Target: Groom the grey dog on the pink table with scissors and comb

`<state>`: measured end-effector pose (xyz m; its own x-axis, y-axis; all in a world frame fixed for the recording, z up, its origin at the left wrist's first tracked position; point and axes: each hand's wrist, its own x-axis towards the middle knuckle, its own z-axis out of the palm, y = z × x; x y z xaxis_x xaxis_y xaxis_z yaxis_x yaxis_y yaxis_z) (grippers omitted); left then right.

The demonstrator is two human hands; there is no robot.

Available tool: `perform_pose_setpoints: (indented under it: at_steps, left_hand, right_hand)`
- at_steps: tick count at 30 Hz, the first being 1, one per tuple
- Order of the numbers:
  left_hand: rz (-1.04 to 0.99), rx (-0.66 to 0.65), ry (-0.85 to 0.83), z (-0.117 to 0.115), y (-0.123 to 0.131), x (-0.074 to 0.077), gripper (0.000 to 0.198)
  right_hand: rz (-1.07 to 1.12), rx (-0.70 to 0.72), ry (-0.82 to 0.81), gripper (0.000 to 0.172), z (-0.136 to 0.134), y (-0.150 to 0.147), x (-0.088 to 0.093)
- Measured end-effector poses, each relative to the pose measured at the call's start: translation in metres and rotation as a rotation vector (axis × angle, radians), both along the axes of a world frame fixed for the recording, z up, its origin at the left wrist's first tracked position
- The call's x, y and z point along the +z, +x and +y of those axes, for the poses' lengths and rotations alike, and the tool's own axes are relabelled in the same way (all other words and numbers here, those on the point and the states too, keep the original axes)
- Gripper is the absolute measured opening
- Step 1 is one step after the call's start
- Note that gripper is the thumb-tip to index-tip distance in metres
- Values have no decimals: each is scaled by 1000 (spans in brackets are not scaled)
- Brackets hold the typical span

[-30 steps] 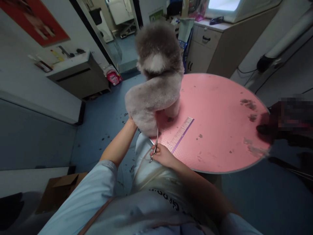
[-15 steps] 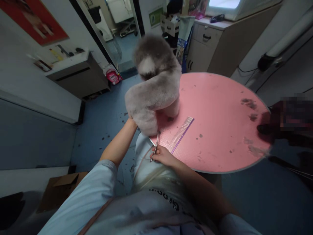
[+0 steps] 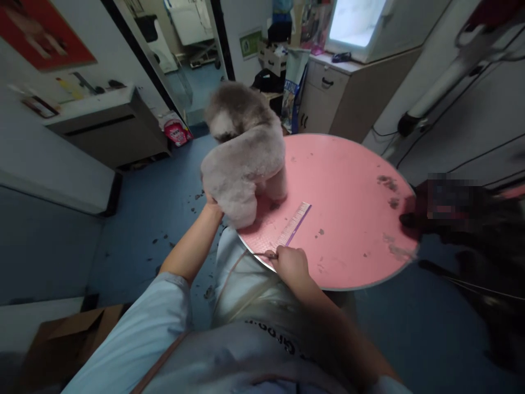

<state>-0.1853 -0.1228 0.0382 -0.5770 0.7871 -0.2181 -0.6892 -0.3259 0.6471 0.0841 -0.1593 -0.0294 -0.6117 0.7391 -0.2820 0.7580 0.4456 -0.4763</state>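
Note:
A small grey fluffy dog [image 3: 244,150] stands on the near left part of a round pink table [image 3: 348,197], its rear toward me and its head turned left. My left hand [image 3: 212,205] is pressed against the dog's hindquarters, fingers hidden in the fur. My right hand [image 3: 290,264] is closed on a pair of scissors [image 3: 264,254] lying level at the table's near edge, just below the dog. A purple comb [image 3: 292,225] lies on the table between the dog and my right hand.
Clumps of cut fur lie on the table's right part and on the blue floor. Another person's dark shape [image 3: 451,210] touches the table's right edge. A grey cabinet [image 3: 106,128] stands left, a drawer unit [image 3: 344,96] behind, a cardboard box [image 3: 61,334] at bottom left.
My right hand drew the scissors back from the dog's rear leg and turned them from upright to level at the table edge. The dog lowered and turned its head left.

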Motion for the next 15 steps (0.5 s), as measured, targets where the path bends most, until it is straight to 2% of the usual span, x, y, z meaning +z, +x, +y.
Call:
perform_pose_setpoints:
  at_steps: [1,3,6,11,13,15]
  left_hand:
    - [-21,24,37,0,3,6,58]
    - [-45,50,110,1,7,16,56]
    - [15,-58,174,7,10,28,52]
    - [26,-234,259,23,18,42,44]
    - [-13,-288,302,31,23,51,42]
    - [-29,-345,334,39,28,63,40]
  right_hand:
    - [-132,5,81,34,8,3,4]
    - [-295,2,136,31,21,12,10]
    - [-375,-102,141,34,32,26,16]
    - [-348,-267,74,38,43,33,16]
    - [-294,-294,24,39,52,35,14]
    - [-258,-322,55,33,59,40,15]
